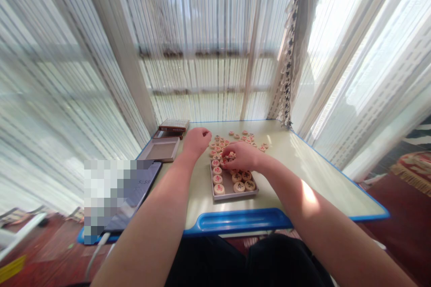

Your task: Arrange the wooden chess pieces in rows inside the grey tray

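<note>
A shallow cardboard box [218,197] lies on the table, with round wooden Chinese chess pieces in rows along its left and right sides. Red characters mark the left row, such as the piece [219,189] in the near corner; black ones show on the near right. My right hand [245,156] reaches over the box's far part, fingers bent down around a chess piece [224,162] at the thumb. Loose chess pieces [218,143] are scattered beyond the box. Left of them, my left hand [197,140] hovers with curled fingers; its inside is hidden.
An open box lid [161,149] lies at the table's left, with a brown box [174,125] behind it. A tablet [134,193] with a cable rests at the near left. The blue-edged table [313,179] has a molded tray [244,220] in front. Curtains [208,71] hang behind.
</note>
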`<state>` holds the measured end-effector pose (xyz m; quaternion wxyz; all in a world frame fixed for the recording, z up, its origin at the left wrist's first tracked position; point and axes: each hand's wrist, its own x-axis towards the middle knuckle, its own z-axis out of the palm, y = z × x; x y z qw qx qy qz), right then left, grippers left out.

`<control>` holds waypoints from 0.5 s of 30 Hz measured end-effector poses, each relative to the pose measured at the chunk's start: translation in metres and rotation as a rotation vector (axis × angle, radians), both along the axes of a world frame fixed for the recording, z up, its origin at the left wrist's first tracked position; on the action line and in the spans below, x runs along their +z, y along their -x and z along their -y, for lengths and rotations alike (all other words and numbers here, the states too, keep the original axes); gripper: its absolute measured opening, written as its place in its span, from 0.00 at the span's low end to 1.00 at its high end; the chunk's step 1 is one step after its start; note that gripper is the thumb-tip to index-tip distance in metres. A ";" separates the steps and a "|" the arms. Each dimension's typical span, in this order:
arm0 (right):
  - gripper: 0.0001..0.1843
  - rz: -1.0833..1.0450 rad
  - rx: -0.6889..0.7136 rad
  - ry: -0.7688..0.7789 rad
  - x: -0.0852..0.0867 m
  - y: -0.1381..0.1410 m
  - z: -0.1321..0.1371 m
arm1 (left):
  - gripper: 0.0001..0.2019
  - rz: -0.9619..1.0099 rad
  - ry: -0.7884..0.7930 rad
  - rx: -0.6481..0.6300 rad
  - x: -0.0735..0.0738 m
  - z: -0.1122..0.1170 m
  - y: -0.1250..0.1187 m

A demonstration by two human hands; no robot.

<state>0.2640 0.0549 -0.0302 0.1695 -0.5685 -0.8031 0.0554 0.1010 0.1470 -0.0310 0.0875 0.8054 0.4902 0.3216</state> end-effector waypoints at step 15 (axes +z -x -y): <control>0.16 -0.017 -0.332 -0.253 -0.002 -0.018 -0.010 | 0.20 -0.312 0.143 -0.001 -0.026 -0.015 0.003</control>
